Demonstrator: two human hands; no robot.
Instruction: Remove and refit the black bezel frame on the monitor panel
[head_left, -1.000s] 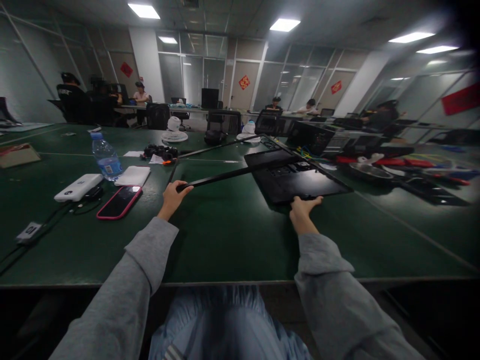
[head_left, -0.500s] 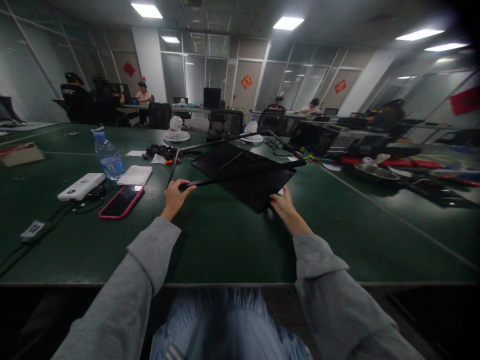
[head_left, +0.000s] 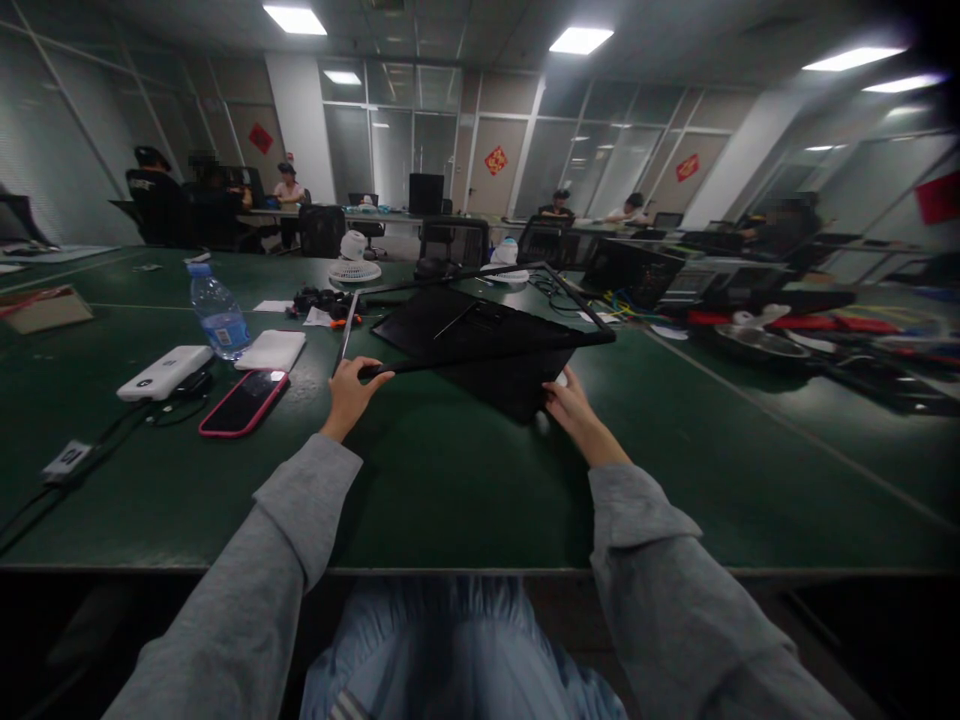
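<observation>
My left hand (head_left: 351,398) pinches the near left corner of a thin black rectangular frame (head_left: 480,357), which slants above the table with its middle empty. Beneath and partly behind the frame is a dark flat panel (head_left: 510,395), tilted, with a small raised detail on its upper face. My right hand (head_left: 576,415) grips that panel by its near right edge, thumb and fingers closed on it. Something small and white shows by the right fingers, too little of it to name. The front bar of the frame crosses over the panel; I cannot tell whether they touch.
On the green table (head_left: 450,500), a water bottle (head_left: 223,318), a white power bank (head_left: 166,372), a pink-cased phone (head_left: 245,403) and a white pad (head_left: 271,350) lie left. Small white fans (head_left: 355,265) stand behind; a pan (head_left: 761,345) and clutter lie right. People sit farther back.
The panel has shifted slightly left and changed its tilt under the frame. The frame's right end sits a little lower and farther right. My left hand has barely moved.
</observation>
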